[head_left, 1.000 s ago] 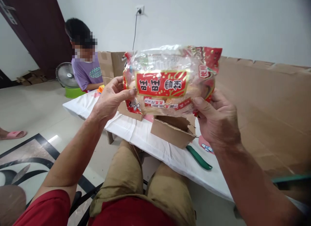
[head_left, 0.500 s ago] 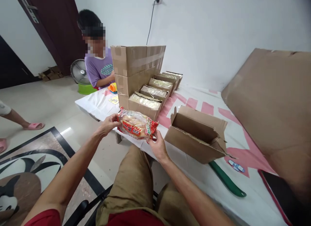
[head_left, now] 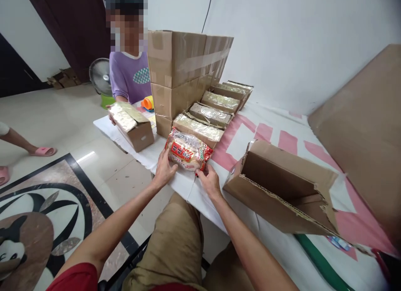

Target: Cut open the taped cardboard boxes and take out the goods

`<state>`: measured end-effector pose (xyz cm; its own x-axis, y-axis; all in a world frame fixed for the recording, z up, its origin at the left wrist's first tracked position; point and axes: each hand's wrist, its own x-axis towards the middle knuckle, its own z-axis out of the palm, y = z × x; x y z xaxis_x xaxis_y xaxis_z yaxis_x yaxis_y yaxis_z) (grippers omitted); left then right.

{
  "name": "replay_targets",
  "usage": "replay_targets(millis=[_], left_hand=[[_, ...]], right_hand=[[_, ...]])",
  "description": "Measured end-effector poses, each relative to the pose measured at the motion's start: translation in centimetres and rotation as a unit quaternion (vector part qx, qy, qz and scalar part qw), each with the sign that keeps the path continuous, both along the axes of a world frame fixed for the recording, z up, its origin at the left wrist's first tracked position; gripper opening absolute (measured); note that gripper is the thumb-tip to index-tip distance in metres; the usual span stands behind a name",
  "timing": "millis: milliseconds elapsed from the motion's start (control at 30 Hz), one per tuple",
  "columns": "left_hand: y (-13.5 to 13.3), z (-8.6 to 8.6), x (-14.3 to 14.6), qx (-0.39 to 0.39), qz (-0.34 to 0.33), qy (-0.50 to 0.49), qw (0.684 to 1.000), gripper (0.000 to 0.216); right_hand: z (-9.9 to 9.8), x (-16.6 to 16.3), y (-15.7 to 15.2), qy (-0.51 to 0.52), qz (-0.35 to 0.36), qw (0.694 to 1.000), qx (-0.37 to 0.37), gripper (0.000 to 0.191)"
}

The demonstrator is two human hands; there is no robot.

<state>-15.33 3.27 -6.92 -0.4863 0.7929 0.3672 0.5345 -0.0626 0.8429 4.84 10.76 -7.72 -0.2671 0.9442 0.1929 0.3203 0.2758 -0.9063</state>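
A red and clear snack bag [head_left: 187, 150] of rice crackers lies on the white table cover [head_left: 175, 184] near the front edge. My left hand [head_left: 163, 169] grips its left end and my right hand [head_left: 208, 179] grips its right end, both with fingers curled on the wrapper. Just behind the bag stands a row of open cartons [head_left: 213, 115] packed with similar bags. An empty open cardboard box [head_left: 282, 191] lies tipped on its side to the right of my right hand.
Taped cardboard boxes [head_left: 184, 69] are stacked behind the row. A person in a purple shirt [head_left: 130, 76] holds a filled carton [head_left: 131, 126] at the table's left end. A large flat cardboard sheet [head_left: 366, 132] leans at the right. A green strip [head_left: 319, 264], a fan [head_left: 99, 76].
The bag came down from in front of my face to the table surface, still in both hands. The person opposite has brought a filled carton onto the table's left end.
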Motion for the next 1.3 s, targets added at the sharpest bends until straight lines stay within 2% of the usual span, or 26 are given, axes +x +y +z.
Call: replay_targets(millis=[100,167,300,400,467,567,667,800,867,933,1067,1200,1300], left_hand=[[-1.7,-1.2,1.4,-0.012,0.027,0.062,0.998,0.081],[-3.3,-1.6,2.1,-0.019,0.017,0.097,0.995,0.079],[-6.2,-2.2,3.6,-0.019,-0.024,0.142,0.989,0.071],[-6.8,-3.1,5.1,-0.002,-0.02,0.153,0.988,0.071],[-6.5,-3.7,6.3,0.012,-0.01,0.156,0.988,0.074],[-5.9,-3.7,7.3,0.021,0.014,0.169,0.985,0.076],[-5.4,-1.7,6.5,0.039,0.033,0.232,0.971,0.071],[-3.4,3.7,2.6,0.085,0.055,0.377,0.921,0.057],[-1.8,6.1,0.0,0.059,0.075,0.42,0.902,0.056],[-0.4,7.6,-2.3,0.011,0.076,0.442,0.894,0.049],[-0.2,7.8,-5.7,-0.04,0.088,0.459,0.883,0.041],[-2.1,7.2,-8.1,-0.032,0.123,0.469,0.874,0.044],[-3.0,7.0,-8.5,-0.013,0.124,0.476,0.871,0.049]], right_hand=[[0.0,0.5,-1.0,-0.003,-0.001,1.0,0.015,0.05],[-0.1,2.0,-2.6,-0.002,0.001,1.0,0.026,0.057],[-1.2,7.7,-7.5,-0.015,-0.012,0.999,0.029,0.062],[-1.9,11.0,-9.6,-0.046,-0.022,0.999,0.006,0.069],[-1.8,11.2,-9.3,-0.051,-0.017,0.999,-0.002,0.072],[-0.8,8.4,-7.0,-0.027,-0.004,0.999,0.024,0.076],[0.3,4.4,-4.5,-0.009,0.017,0.999,0.044,0.071],[0.5,1.7,-2.8,-0.009,0.019,0.999,0.029,0.053],[0.3,1.6,-2.5,-0.007,0.015,1.0,0.023,0.049],[0.2,1.8,-2.3,-0.006,0.012,1.0,0.021,0.046],[0.5,1.4,-1.8,-0.01,0.009,1.0,0.024,0.043],[0.7,-0.8,0.0,-0.015,0.018,0.999,0.035,0.043],[1.0,-2.3,1.1,-0.031,0.01,0.999,0.036,0.041]])
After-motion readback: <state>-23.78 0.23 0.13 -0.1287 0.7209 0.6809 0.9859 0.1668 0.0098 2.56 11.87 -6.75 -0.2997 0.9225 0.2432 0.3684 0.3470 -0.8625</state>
